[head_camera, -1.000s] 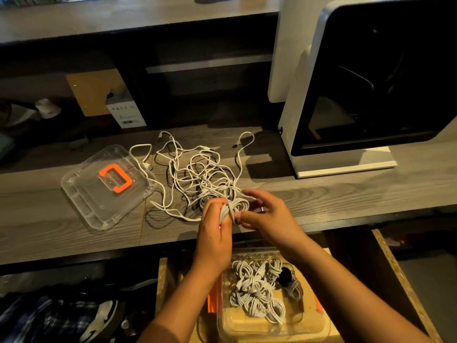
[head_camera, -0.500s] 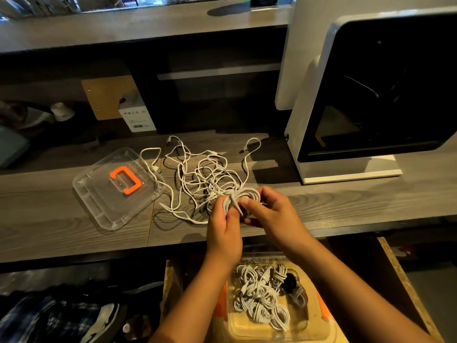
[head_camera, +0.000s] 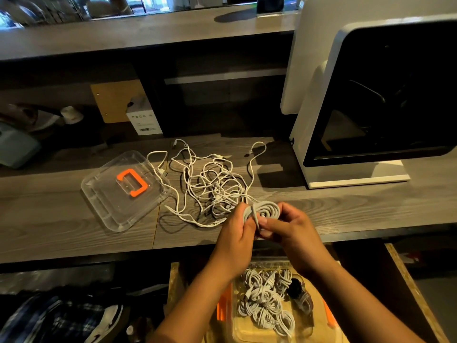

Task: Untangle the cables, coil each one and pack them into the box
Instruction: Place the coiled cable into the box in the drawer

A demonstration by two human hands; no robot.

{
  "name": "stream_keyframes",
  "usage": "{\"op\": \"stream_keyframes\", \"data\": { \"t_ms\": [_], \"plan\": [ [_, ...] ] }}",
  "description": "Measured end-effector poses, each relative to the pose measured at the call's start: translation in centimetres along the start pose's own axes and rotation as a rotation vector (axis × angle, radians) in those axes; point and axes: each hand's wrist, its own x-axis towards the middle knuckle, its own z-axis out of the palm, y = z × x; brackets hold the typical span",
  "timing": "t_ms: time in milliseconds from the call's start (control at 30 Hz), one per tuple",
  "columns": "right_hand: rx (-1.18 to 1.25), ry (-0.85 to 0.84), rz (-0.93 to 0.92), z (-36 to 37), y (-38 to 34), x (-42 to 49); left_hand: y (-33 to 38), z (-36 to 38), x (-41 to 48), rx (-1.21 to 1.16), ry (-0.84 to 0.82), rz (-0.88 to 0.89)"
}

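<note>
A tangle of white cables [head_camera: 212, 184] lies on the grey wooden desk [head_camera: 61, 219]. Over the desk's front edge I hold a coiled white cable [head_camera: 268, 210] in both hands. My left hand [head_camera: 238, 233] grips the coil's left side. My right hand [head_camera: 288, 227] pinches a strand wrapped across the coil's middle. Below the desk stands the clear box [head_camera: 319, 328] with orange latches, holding several coiled white cables [head_camera: 265, 300] and a dark one. My forearms hide part of the box.
The box's clear lid [head_camera: 103, 194] with an orange handle lies on the desk left of the tangle. A large white machine with a dark window [head_camera: 371, 100] stands at the right. A small white carton [head_camera: 146, 120] sits at the back. Dark clothing lies below left.
The view has tilted, so everything sits slightly lower and further right in frame. My right hand has drawn the wrapping strand across the coil's middle. The tangle has not moved.
</note>
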Motion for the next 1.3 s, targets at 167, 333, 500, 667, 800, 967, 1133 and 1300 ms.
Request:
{"op": "stream_keyframes", "data": {
  "t_ms": [167, 333, 500, 667, 800, 967, 1133, 1300],
  "plan": [
    [-0.202, -0.047, 0.106, -1.4, 1.6, 0.0, -2.0, -0.2, -1.0, 0.231, -0.158, -0.089],
    [-0.309, 0.014, 0.053, -3.1, 3.9, -0.2, -3.3, 1.6, -2.1, 0.301, -0.19, -0.275],
    [-0.323, 0.158, 0.167, -4.4, 8.9, -0.8, -6.2, 4.0, -3.3, 0.394, -0.201, -0.387],
    [-0.31, 0.223, 0.339, -6.7, 12.9, -1.5, -8.9, 5.8, -5.0, 0.348, -0.292, -0.58],
    [-0.527, 0.212, 0.346, -7.4, 13.2, -1.5, -9.0, 5.9, -5.3, 0.315, -0.301, -0.611],
    [-1.022, 0.269, 0.055, -6.7, 10.4, -0.9, -7.1, 3.2, -3.3, 0.758, 0.119, -0.309],
    [-0.98, 0.246, -0.053, -4.5, 7.5, 0.5, -8.2, 1.1, 0.2, 0.95, 0.066, -0.384],
    [-0.862, 0.19, 0.031, -2.8, 6.1, 2.3, -9.2, 1.8, -0.8, 0.898, 0.05, -0.236]
  ]
}}
